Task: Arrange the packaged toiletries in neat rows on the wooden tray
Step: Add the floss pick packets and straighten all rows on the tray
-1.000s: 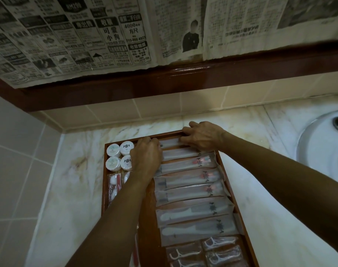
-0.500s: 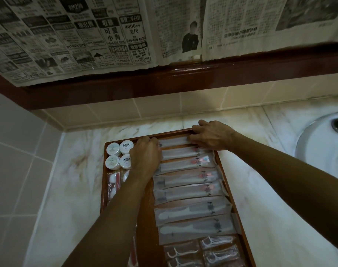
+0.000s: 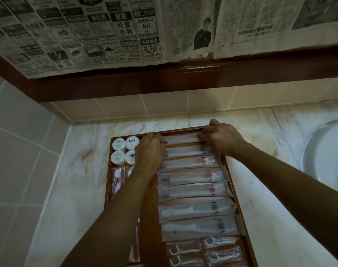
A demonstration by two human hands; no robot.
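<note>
A wooden tray [image 3: 107, 182] lies on the marble counter. Down its right side runs a row of long packets, toothbrushes [image 3: 191, 177] above combs [image 3: 195, 210], with floss picks [image 3: 219, 242] at the near end. Round white tubs [image 3: 125, 150] fill the far left corner, small packets [image 3: 118, 177] below them. The topmost packet [image 3: 180, 139] lies against the tray's far rim. My left hand [image 3: 150, 152] pinches its left end. My right hand [image 3: 221, 138] holds its right end with curled fingers.
A white sink basin [image 3: 326, 157] sits at the right. The tiled backsplash [image 3: 164, 106] and a dark wooden ledge [image 3: 183, 78] with newspaper [image 3: 125, 31] above stand behind the tray. A grey tiled wall [image 3: 20, 151] closes the left side.
My right hand has slid rightward along the top packet to its right end. My left hand stays at the left end.
</note>
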